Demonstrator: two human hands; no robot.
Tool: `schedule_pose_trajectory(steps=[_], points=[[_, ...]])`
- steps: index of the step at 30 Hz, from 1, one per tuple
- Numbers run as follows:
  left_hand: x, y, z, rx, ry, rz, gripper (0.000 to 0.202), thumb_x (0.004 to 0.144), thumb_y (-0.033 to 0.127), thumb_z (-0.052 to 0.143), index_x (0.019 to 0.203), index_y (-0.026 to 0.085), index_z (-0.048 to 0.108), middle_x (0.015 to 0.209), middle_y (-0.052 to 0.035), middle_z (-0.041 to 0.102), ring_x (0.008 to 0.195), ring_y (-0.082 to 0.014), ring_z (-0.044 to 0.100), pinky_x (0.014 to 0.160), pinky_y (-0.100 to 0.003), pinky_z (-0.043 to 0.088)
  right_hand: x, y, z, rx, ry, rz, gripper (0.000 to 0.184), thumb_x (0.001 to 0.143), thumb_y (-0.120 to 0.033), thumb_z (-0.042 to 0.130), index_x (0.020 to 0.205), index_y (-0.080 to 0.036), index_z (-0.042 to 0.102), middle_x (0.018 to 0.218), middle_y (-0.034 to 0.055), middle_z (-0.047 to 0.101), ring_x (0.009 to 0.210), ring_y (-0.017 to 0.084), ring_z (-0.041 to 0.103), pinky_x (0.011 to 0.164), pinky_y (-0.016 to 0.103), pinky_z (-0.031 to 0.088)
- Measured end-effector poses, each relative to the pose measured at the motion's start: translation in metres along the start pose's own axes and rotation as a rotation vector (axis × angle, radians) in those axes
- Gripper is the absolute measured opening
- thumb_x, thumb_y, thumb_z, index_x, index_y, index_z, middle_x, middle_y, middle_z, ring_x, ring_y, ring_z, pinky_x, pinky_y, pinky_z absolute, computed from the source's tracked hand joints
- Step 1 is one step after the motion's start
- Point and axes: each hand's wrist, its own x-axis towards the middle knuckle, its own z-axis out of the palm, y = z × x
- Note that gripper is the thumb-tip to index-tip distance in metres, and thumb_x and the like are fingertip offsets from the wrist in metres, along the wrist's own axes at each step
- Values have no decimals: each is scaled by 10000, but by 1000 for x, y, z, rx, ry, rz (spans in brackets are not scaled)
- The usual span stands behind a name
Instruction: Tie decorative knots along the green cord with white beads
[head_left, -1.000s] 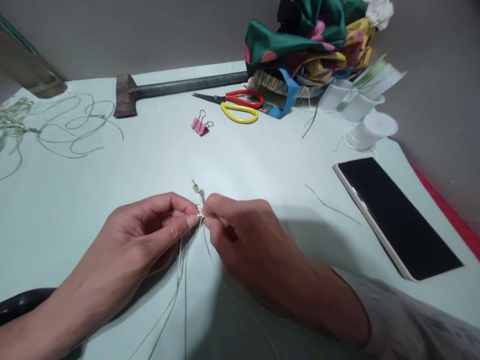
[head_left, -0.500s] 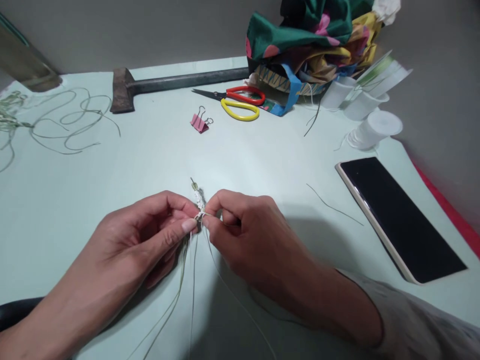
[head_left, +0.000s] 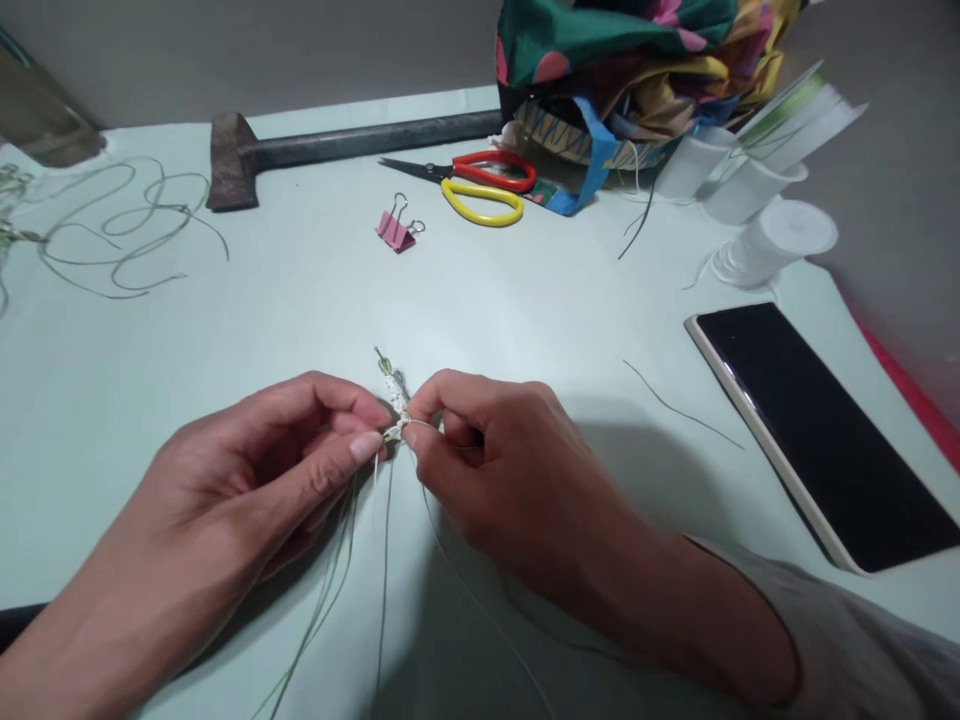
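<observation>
A small knotted cord piece [head_left: 394, 390], white with a green loop at its far tip, lies between my two hands. My left hand [head_left: 292, 470] pinches its near end between thumb and forefinger. Close against it on the right, my right hand [head_left: 487, 450] is closed, with thumb and forefinger on a thin cord at the knots. Loose green cords [head_left: 330, 590] trail from under my left hand toward the near edge. A pale strand [head_left: 480, 610] curves down below my right hand. The fingertips hide part of the knotting.
A hammer [head_left: 360, 140], scissors [head_left: 480, 185] and a pink binder clip [head_left: 396, 230] lie farther back. To the right are a phone [head_left: 825, 430], a cut cord piece [head_left: 679, 408] and white spools [head_left: 780, 240]. Tangled cords [head_left: 142, 230] lie left; a colourful fabric bundle [head_left: 622, 50] stands behind.
The view has shifted slightly. My hands have drawn a little apart at the knots, showing more of the knotted part between the fingertips. Both keep their pinch.
</observation>
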Motion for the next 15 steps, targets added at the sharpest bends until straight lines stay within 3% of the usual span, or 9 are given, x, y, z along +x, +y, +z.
schedule_pose_trajectory(steps=[3, 5, 10, 15], points=[[0, 3, 2, 230, 45, 206, 299, 805, 561, 825, 930, 300, 748, 884, -20, 750, 756, -181, 634, 499, -183, 417, 1, -1, -1, 3, -11, 8, 126, 882, -203, 579, 774, -227, 640, 561, -86, 420, 570, 94, 318, 560, 268, 257], [-2, 4, 3, 331, 83, 272, 276, 819, 567, 803, 909, 315, 736, 843, 1, 758, 711, -172, 628, 465, -184, 384, 1, -2, -2, 17, -15, 7, 130, 879, -206, 579, 763, -222, 634, 573, -79, 434, 580, 96, 339, 566, 266, 267], [-6, 4, 2, 395, 71, 322, 192, 884, 523, 749, 937, 339, 729, 849, 37, 771, 624, -140, 582, 508, -183, 414, 0, 0, -1, 31, 12, -20, 124, 855, -192, 564, 745, -220, 613, 582, -76, 411, 590, 98, 342, 582, 262, 273], [-5, 4, -2, 363, 78, 283, 257, 861, 571, 764, 939, 326, 765, 793, 18, 759, 616, -149, 567, 523, -195, 417, 0, 2, 1, 19, 25, -52, 135, 858, -170, 547, 734, -215, 578, 575, -80, 378, 579, 96, 312, 603, 275, 263]])
